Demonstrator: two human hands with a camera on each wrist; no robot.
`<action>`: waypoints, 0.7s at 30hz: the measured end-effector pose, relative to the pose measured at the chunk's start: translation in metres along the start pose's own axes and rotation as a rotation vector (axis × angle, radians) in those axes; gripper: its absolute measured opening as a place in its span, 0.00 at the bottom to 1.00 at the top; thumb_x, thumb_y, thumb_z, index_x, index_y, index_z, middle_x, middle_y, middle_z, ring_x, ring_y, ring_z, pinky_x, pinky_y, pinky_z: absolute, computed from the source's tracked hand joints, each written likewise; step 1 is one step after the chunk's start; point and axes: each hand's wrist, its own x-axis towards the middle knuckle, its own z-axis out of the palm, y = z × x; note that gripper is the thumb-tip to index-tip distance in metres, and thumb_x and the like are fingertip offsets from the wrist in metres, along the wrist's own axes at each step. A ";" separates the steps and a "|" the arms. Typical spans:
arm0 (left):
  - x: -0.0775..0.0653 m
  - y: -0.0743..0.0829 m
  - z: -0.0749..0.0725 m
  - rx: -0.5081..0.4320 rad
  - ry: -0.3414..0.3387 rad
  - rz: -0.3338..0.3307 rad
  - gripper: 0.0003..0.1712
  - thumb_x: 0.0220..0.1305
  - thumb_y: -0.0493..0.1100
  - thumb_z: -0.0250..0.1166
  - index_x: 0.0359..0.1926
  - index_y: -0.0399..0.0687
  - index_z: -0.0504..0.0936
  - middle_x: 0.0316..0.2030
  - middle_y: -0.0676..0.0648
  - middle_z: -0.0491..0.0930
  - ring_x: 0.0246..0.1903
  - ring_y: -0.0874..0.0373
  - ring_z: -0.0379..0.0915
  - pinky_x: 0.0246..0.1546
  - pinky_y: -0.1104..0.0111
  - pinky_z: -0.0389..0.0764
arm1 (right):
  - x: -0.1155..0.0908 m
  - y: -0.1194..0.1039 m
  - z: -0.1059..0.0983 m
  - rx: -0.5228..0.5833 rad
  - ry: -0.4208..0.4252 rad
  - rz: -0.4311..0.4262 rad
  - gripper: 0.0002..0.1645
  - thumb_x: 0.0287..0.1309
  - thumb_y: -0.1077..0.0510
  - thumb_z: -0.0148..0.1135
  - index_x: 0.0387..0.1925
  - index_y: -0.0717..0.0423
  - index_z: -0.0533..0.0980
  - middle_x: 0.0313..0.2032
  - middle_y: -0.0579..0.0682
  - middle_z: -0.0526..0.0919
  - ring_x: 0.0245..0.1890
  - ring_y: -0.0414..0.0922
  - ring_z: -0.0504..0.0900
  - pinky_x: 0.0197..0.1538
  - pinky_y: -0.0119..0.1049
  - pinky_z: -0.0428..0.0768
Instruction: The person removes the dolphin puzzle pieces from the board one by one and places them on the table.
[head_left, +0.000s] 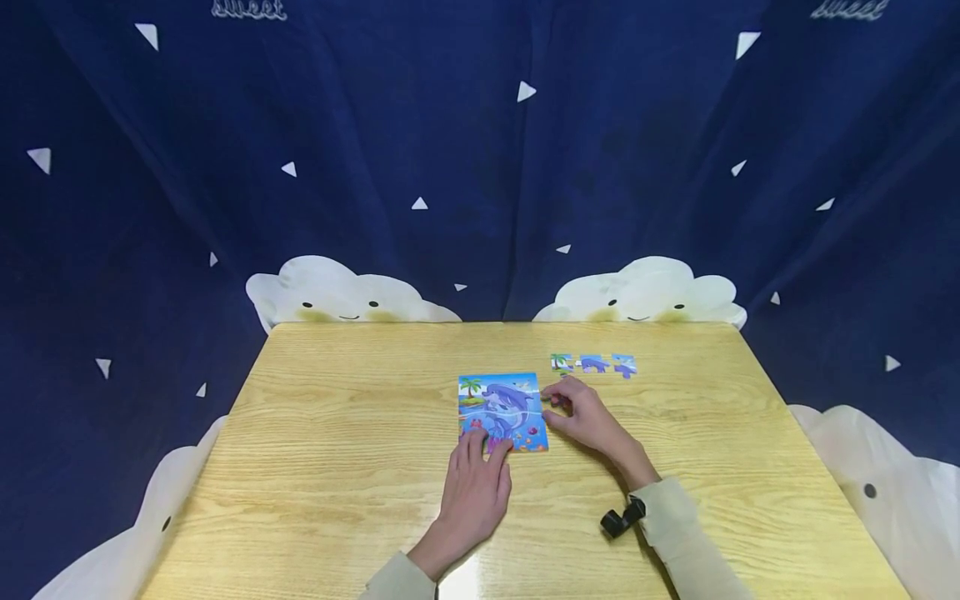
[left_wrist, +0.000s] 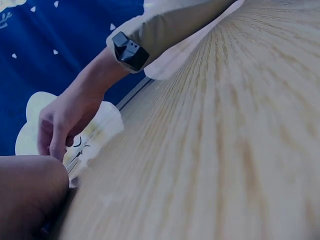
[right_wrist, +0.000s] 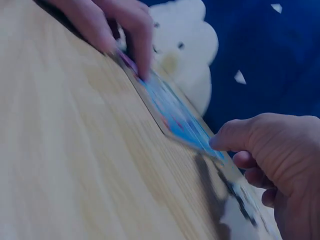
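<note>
Pale yellow wood with long wavy grain makes up the table [head_left: 337, 467] I look down on through the head view. On it, around the middle, lies the dolphin puzzle [head_left: 506, 410], a flat, thin, glossy square printed in bright blue and purple, with a palm tree in one corner. Three small loose pieces with knobbed edges lie in a short row beyond its right side: a palm piece [head_left: 560, 362], a dolphin piece [head_left: 594, 364] and a blue-and-white piece [head_left: 624, 365].

I see the left hand [head_left: 474, 493] at the puzzle's lower edge, fingers loosely bent and slightly spread, tips touching it. The right hand [head_left: 592, 419] is at the right edge, thumb and forefinger bent and apart, both against the side; its other fingers curl under, and I cannot tell whether they touch anything.

Beige sleeves [head_left: 686, 533] cover both forearms, and a black device [head_left: 624, 517] is strapped to the right wrist. Behind hangs a dark blue curtain [head_left: 450, 125] with white triangles and smiling clouds [head_left: 337, 292]. Left-hand fingers hide part of the puzzle's lower side from me, and a blurred hand blocks my left wrist view's lower corner.
</note>
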 end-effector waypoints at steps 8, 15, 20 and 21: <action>0.001 -0.001 0.001 -0.003 -0.028 -0.007 0.21 0.78 0.49 0.51 0.65 0.55 0.78 0.64 0.41 0.66 0.69 0.42 0.59 0.68 0.49 0.65 | 0.018 -0.027 0.025 -0.129 -0.118 -0.075 0.23 0.62 0.59 0.72 0.56 0.63 0.81 0.39 0.52 0.80 0.37 0.44 0.74 0.44 0.41 0.76; 0.001 0.000 0.001 0.002 -0.018 0.000 0.21 0.77 0.49 0.51 0.65 0.55 0.78 0.64 0.40 0.67 0.70 0.41 0.59 0.70 0.48 0.65 | 0.026 -0.033 0.037 -0.215 -0.223 -0.016 0.28 0.64 0.52 0.70 0.60 0.64 0.79 0.41 0.50 0.76 0.38 0.42 0.72 0.47 0.42 0.77; 0.000 -0.001 0.004 0.007 0.018 0.004 0.20 0.75 0.47 0.53 0.64 0.55 0.79 0.63 0.40 0.68 0.69 0.42 0.60 0.68 0.48 0.65 | 0.031 -0.036 0.038 -0.173 -0.239 0.016 0.26 0.62 0.51 0.71 0.56 0.63 0.79 0.38 0.49 0.75 0.37 0.42 0.71 0.43 0.39 0.74; 0.000 -0.001 0.004 0.004 0.023 0.005 0.20 0.75 0.47 0.53 0.64 0.55 0.79 0.62 0.40 0.68 0.68 0.42 0.60 0.67 0.48 0.66 | 0.032 -0.036 0.038 -0.164 -0.239 0.022 0.26 0.61 0.51 0.71 0.55 0.62 0.79 0.38 0.48 0.74 0.37 0.42 0.71 0.43 0.38 0.74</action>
